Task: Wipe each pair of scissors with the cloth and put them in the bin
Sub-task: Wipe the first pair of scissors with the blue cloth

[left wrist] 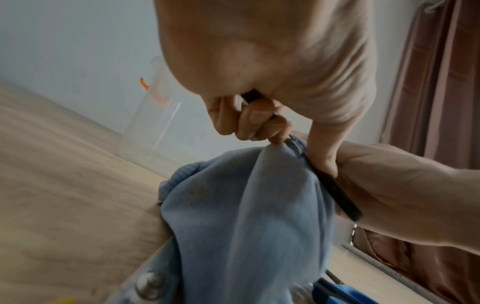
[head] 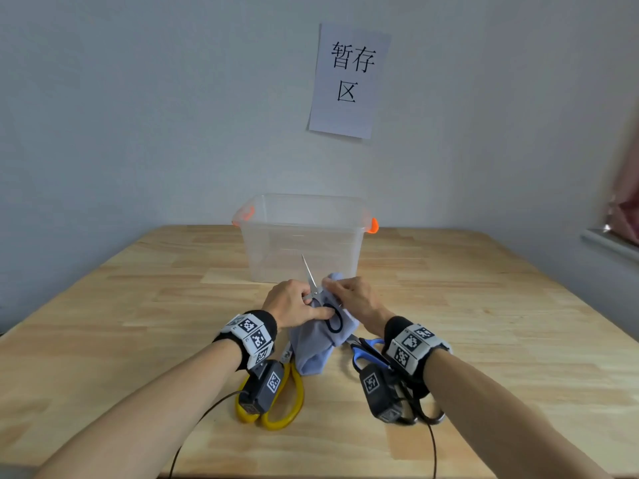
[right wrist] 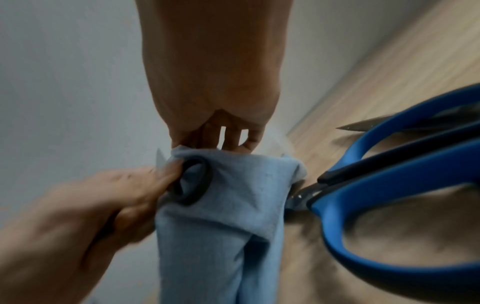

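Above table point(head: 138, 305), before empty bin point(head: 301, 236): our left hand point(head: 294, 302) pinches black-handled scissors point(head: 313, 285); right hand point(head: 352, 295) clamps blue cloth point(head: 318, 344) round them. Risk, we judge: exposed tip nicks fingers if cloth slips. Yellow scissors point(head: 290, 402), blue scissors point(head: 366, 350) await.

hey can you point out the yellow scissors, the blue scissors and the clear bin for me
yellow scissors point(head: 296, 392): head view, on the right handle loop.
blue scissors point(right wrist: 389, 185): right wrist view, on the blue handle.
clear bin point(head: 304, 247): head view, on its front wall.
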A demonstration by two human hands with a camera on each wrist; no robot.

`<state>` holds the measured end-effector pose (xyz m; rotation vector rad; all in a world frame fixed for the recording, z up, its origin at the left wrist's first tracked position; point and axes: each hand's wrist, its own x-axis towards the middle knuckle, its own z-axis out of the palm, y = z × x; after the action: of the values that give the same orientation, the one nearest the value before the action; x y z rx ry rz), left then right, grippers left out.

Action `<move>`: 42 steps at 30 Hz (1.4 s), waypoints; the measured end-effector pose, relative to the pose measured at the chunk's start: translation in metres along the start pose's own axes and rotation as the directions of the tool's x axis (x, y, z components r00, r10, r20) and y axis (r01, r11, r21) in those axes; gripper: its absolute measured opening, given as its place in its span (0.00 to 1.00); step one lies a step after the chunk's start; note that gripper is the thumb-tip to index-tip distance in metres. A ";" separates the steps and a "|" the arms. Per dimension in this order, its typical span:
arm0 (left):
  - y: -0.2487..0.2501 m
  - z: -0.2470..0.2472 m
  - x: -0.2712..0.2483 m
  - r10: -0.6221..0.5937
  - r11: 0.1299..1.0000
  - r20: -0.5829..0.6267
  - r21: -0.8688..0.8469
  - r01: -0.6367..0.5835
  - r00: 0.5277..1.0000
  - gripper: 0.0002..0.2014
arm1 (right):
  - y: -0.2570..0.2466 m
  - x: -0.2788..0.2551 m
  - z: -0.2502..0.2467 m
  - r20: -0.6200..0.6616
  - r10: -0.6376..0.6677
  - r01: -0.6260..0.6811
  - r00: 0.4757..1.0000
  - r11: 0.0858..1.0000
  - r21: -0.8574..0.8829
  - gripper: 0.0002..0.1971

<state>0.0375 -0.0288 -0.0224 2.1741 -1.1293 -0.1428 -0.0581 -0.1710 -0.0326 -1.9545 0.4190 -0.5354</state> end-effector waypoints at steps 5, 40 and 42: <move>-0.004 -0.003 0.002 0.002 1.000 -0.007 -0.021 -0.002 1.000 0.30 | 0.000 0.002 0.003 0.007 0.013 -0.013 1.000 1.000 0.009 0.25; -0.022 -0.007 0.002 -0.045 0.993 0.065 -0.105 0.052 0.997 0.29 | -0.001 0.008 0.014 0.030 0.158 -0.159 0.987 0.935 0.316 0.19; -0.022 -0.006 0.002 -0.042 0.993 0.072 -0.107 0.050 0.997 0.29 | -0.002 0.009 0.013 -0.015 0.183 -0.169 0.983 0.932 0.319 0.24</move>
<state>0.0557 -0.0184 -0.0307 2.1134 -1.0849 -0.2957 -0.0434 -0.1654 -0.0341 -1.5812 0.4990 -0.4970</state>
